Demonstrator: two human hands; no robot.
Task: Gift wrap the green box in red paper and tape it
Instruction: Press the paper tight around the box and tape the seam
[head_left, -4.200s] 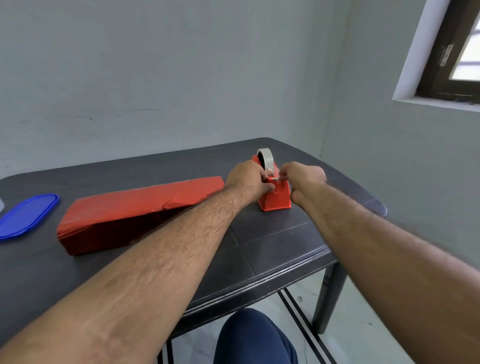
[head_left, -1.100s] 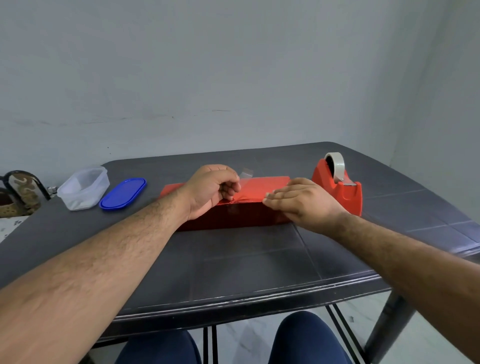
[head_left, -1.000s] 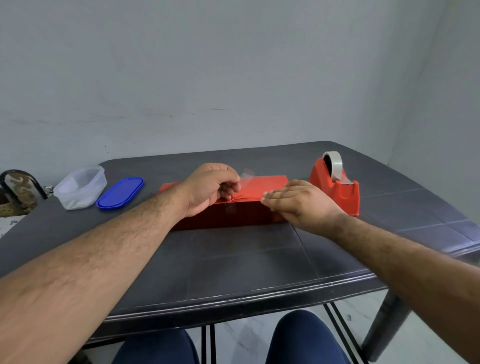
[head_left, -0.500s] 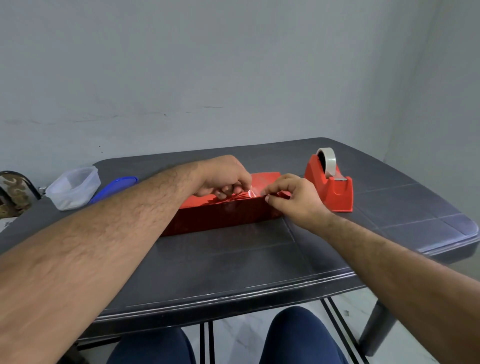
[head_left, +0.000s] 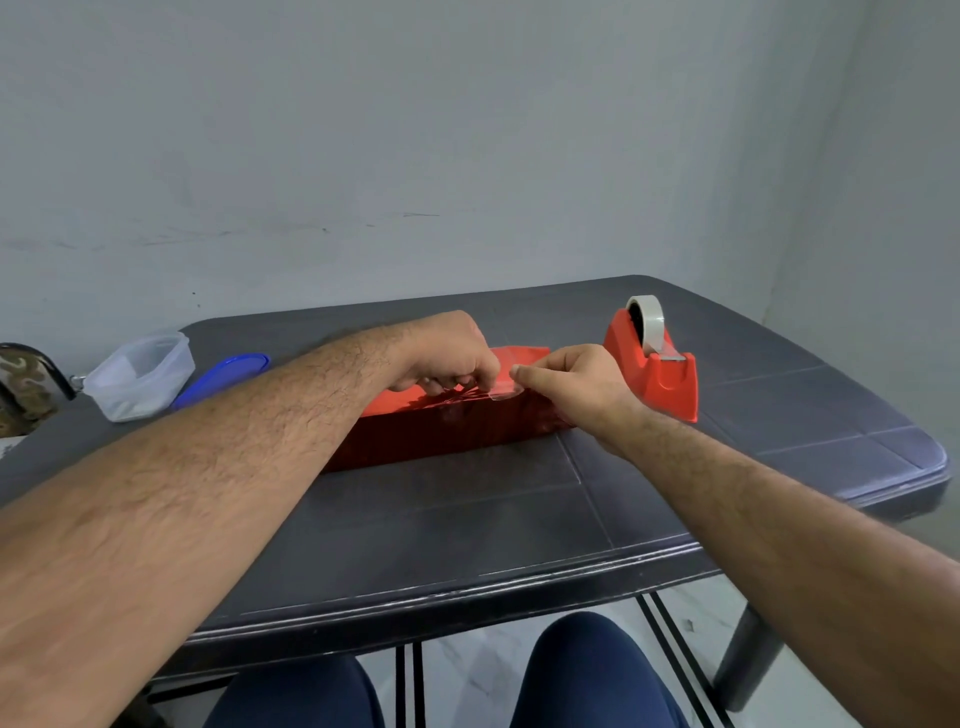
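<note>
I see a red wrapped box (head_left: 441, 431) on the dark grey table (head_left: 467, 519). Right of the box stands a red dispenser (head_left: 660, 374) with whitish tape; left of it, a blue lid (head_left: 228, 371) and clear tub (head_left: 140, 374).

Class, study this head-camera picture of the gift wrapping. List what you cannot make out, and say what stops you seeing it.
Head view, the only one:
1. The box: red paper covers it, so its colour cannot be seen.
2. The package's left end: the left hand and forearm hide it.
3. The clear tape piece: see-through, so its edges and where it sticks are unclear.
4. The blue lid: the left forearm hides part.
5. The patterned thing at far left: cut off by the frame edge.
</note>
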